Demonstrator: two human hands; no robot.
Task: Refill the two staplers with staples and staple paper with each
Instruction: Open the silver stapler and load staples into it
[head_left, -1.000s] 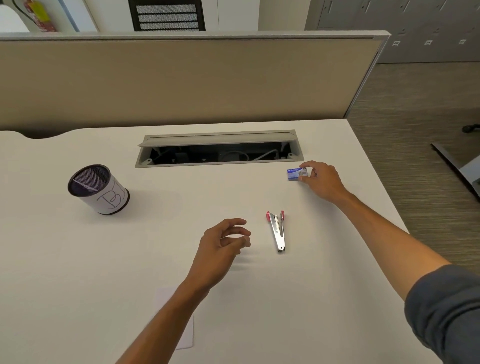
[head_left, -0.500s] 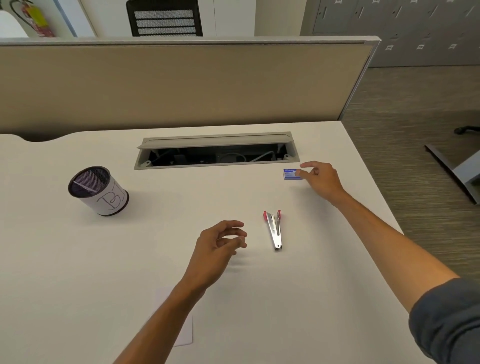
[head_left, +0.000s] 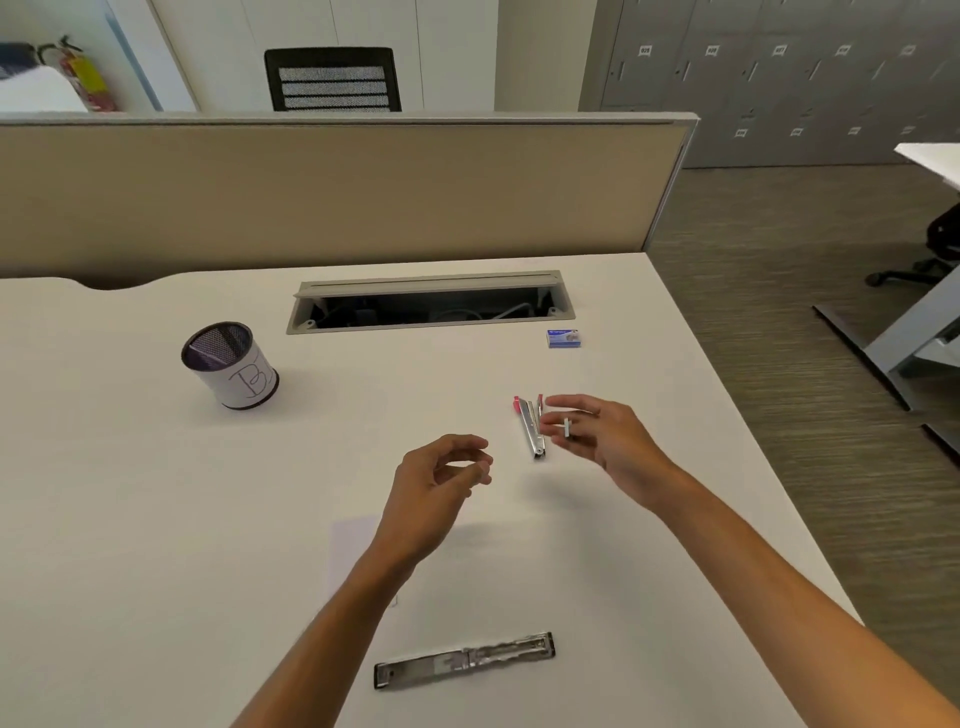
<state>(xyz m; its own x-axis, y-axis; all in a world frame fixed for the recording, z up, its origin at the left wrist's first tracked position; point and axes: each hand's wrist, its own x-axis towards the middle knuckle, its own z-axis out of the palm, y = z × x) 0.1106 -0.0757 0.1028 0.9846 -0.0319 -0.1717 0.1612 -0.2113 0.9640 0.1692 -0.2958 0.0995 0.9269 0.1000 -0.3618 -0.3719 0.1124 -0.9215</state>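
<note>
Brittle, light staple strip (head_left: 566, 429) pinched in right hand (head_left: 605, 441) fingers at frame centre; best gripped along its sides. Left hand (head_left: 441, 480) loosely curled, empty.

right hand (head_left: 602, 434) pinching what looks like staples (head_left: 566, 427), beside red stapler (head_left: 531, 426)
</note>
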